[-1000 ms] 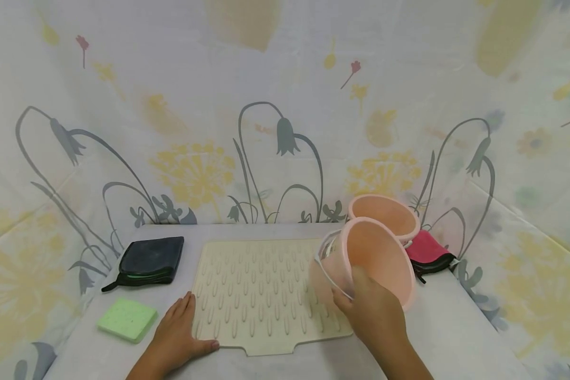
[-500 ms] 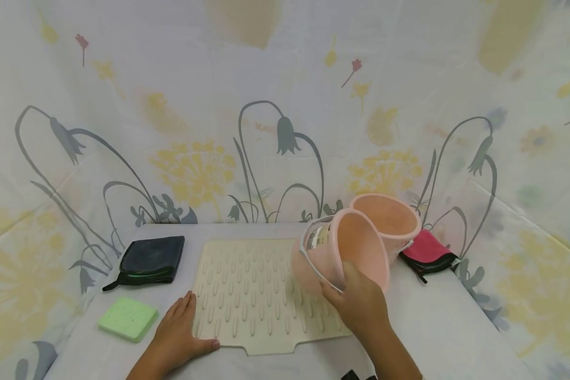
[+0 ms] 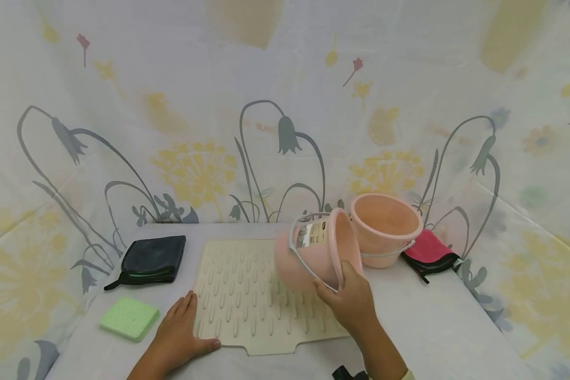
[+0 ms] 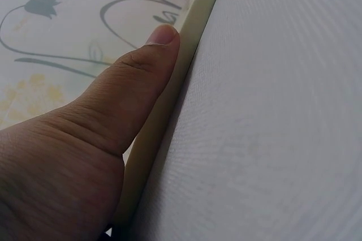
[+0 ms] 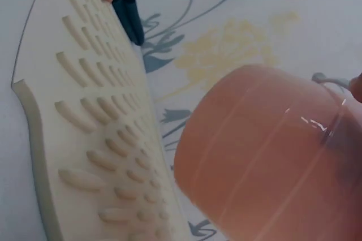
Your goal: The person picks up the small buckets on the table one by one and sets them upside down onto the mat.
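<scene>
In the head view my right hand (image 3: 349, 298) grips the near rim of a pink bucket (image 3: 301, 264), thumb outside by the white handle. The bucket is tipped on its side over a cream ridged mat (image 3: 239, 295), its mouth facing right and a label on its upper side. The right wrist view shows the bucket's side (image 5: 260, 156) close above the ridged mat (image 5: 85, 111). At the mat's left front corner my left hand (image 3: 178, 332) rests with fingers straight along the edge. Its thumb (image 4: 136, 88) lies against the mat's edge in the left wrist view.
A second pink bucket (image 3: 385, 224) stands upright at the back right, beside a folded red and black cloth (image 3: 429, 253). On the left lie a dark folded pouch-like item (image 3: 152, 258) and a green sponge (image 3: 129, 318). A patterned curtain rises behind the white table.
My right hand has carried the tipped bucket leftward, farther over the mat, uncovering more of the second bucket. The left hand stays in place on the mat's corner.
</scene>
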